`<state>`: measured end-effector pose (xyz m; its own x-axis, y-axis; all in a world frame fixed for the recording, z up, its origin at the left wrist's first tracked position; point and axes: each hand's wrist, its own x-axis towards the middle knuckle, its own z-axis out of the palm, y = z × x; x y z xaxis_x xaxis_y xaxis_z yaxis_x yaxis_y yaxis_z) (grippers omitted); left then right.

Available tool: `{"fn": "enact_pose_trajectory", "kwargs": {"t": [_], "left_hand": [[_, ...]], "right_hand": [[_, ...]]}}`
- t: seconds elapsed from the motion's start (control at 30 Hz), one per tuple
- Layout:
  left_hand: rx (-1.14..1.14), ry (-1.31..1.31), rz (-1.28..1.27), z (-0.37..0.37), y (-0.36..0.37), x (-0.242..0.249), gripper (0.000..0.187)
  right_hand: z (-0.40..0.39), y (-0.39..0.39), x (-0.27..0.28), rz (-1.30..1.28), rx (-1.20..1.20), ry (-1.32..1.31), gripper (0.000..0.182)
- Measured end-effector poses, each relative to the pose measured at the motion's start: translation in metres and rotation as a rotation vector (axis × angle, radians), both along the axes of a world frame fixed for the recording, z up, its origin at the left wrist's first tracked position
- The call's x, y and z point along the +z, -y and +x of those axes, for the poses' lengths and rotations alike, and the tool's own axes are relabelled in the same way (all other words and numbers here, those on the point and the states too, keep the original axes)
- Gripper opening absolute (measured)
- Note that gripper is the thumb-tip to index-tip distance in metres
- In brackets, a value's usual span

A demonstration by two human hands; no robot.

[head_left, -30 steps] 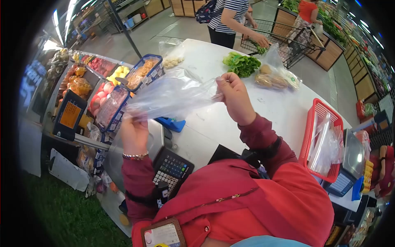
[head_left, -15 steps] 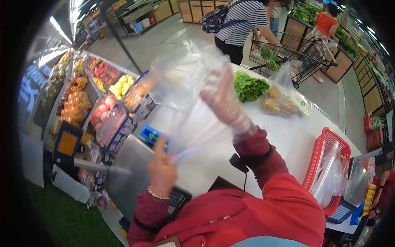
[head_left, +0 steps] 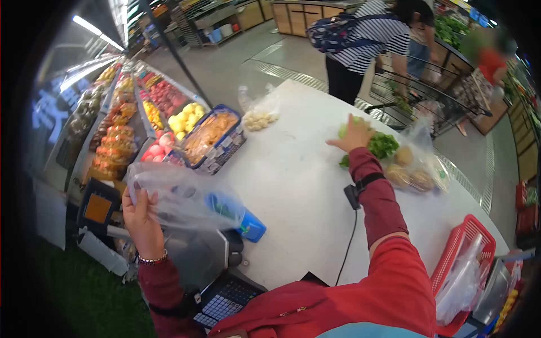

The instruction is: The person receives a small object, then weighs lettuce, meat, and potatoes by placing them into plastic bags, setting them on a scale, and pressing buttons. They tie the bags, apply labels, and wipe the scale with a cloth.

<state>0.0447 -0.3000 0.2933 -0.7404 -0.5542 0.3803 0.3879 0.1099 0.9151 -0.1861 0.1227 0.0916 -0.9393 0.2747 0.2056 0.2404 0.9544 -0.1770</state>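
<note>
A clear plastic bag [head_left: 180, 194] is pinched by its edge in my left hand [head_left: 142, 222], held above the scale on the left. The bag's far end drapes over a blue box-shaped item [head_left: 252, 226]. My right hand [head_left: 358, 135] reaches across the white table with thumb and fingers spread over a head of leafy lettuce [head_left: 383, 145]. Its palm covers part of the leaves. Close beside the lettuce lies a clear bag of potatoes [head_left: 408, 169].
Past the left hand sits a basket of packed brown food [head_left: 211, 135]. A small bag of pale round pieces [head_left: 260, 119] lies at the table's far edge. A red basket with plastic bags [head_left: 465, 270] stands at right. Beyond, a person in stripes [head_left: 369, 36] leans over a shopping cart [head_left: 428, 93].
My left hand has moved left with the plastic bag. My right hand has left the bag and moved right to the lettuce. The camera view has shifted.
</note>
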Motion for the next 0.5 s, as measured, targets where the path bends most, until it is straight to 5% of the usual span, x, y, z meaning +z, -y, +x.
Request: {"fn": "enact_pose_trajectory", "kwargs": {"t": [0.07, 0.13, 0.27, 0.37, 0.43, 0.5], "left_hand": [[0.163, -0.124, -0.066, 0.006, 0.001, 0.02, 0.018], [0.224, -0.114, -0.013, 0.02, 0.029, 0.021, 0.018], [0.304, -0.058, 0.132, 0.036, 0.052, 0.007, 0.023], [0.321, -0.059, 0.213, 0.023, 0.049, -0.008, 0.027], [0.238, -0.021, -0.077, 0.008, 0.064, -0.032, 0.024], [0.168, -0.033, 0.034, -0.001, 0.018, -0.014, 0.024]], "right_hand": [[0.011, -0.002, -0.008, 0.24, -0.072, 0.246, 0.106], [-0.059, -0.034, -0.115, 0.381, -0.326, -0.143, 0.095], [-0.009, -0.036, -0.002, -0.187, -0.181, 0.095, 0.081], [0.002, -0.063, -0.003, -1.072, 0.457, -0.155, 0.075], [0.09, -0.015, 0.076, -1.808, 0.592, 0.275, 0.044], [0.188, 0.04, 0.117, -2.362, 0.506, 0.353, 0.057]]}}
